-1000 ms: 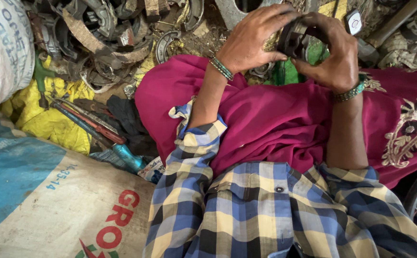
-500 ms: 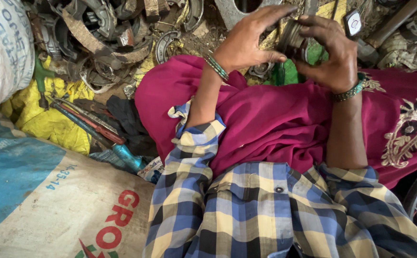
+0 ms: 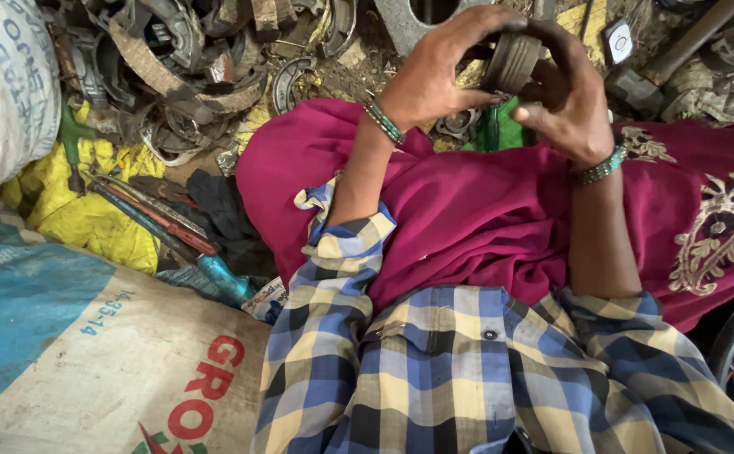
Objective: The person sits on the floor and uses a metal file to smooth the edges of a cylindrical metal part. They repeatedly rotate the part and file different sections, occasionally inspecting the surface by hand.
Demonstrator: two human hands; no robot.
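Gripping a ribbed metal ring (image 3: 512,60) from both sides, the left hand (image 3: 438,71) and right hand (image 3: 567,97) clamp it between them.

We saw a heap of rusty curved metal scrap parts (image 3: 174,67), a crumpled yellow plastic sheet (image 3: 89,214), long red- and blue-handled tools (image 3: 165,227) and a printed woven sack (image 3: 89,370).

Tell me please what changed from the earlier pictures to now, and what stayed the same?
Little changed. The left hand and the right hand hold the same round grey metal part as before, above the magenta cloth; the fingers have only shifted slightly around it. Nothing was let go or picked up. The scrap pile, the tools and the sack stayed where they were.
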